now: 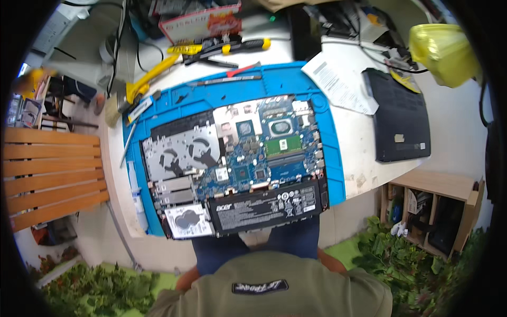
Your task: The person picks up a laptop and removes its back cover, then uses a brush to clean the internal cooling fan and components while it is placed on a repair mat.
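Observation:
Neither of my hands shows; only a bit of each arm is visible beside my shirt, low in the head view. In front of me an opened laptop base [240, 158] lies on a blue work mat [331, 142]. Its black battery [264, 208] runs along the near edge, with a silver hard drive [189, 221] at the near left corner. A green memory stick [283, 146] sits on the blue circuit board [240, 158]. Grey metal plating with black fan-shaped openings [182, 150] covers the left side. The processor [281, 128] is exposed, without a heatsink on it.
A dark laptop cover [401, 119] and a paper sheet [338, 84] lie right of the mat. Beyond it are a screwdriver [248, 46], a red-handled tool [244, 69] and a brush [112, 110]. An orange slatted bench [53, 171] stands left, a wooden shelf [433, 187] right.

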Tool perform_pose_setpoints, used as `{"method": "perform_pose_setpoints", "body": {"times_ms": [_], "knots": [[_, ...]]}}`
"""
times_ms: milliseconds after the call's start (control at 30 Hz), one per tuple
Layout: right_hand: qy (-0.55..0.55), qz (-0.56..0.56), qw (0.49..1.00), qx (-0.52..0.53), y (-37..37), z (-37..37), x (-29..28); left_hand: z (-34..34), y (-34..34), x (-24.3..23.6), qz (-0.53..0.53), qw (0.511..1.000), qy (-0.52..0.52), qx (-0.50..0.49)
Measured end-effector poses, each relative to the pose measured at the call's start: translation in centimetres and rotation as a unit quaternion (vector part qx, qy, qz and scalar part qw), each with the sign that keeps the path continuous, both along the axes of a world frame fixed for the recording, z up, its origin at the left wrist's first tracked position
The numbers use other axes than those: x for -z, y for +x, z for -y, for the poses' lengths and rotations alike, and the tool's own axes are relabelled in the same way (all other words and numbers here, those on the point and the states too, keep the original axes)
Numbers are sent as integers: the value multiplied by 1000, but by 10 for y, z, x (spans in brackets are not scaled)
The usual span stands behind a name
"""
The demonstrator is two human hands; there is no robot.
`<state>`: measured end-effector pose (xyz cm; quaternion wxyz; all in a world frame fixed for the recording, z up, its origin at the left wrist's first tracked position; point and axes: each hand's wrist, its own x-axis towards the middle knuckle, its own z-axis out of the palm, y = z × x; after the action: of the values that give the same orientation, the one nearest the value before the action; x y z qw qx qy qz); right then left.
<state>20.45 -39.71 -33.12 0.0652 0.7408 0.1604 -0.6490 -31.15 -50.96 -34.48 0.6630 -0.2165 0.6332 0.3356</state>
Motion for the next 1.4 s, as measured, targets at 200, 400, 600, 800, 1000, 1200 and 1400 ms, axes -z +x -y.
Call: {"method": "perform_pose_setpoints", "body": {"times_ms": [200,400,600,800,1000,1200,1400], "knots": [[35,-19,999,23,-11,-69,15,-33,-5,-15,8,999,34,-28],[94,-74,988,96,-20,-129,29,-56,-11,-21,30,991,115,-65],[165,-194,941,222,-10,-147,-1,-68,-14,-72,-44,973,223,31],[338,-224,910,87,-31,-142,-72,-90,-43,-206,-214,760,228,570],[450,-36,844,-290,-35,-158,-179,-169,-14,-452,-188,569,474,645],[608,-200,731,-237,-44,-201,-363,-273,16,-568,-423,282,603,615],[739,-290,587,-155,-93,-337,-475,-445,79,-585,-675,76,602,421]]}}
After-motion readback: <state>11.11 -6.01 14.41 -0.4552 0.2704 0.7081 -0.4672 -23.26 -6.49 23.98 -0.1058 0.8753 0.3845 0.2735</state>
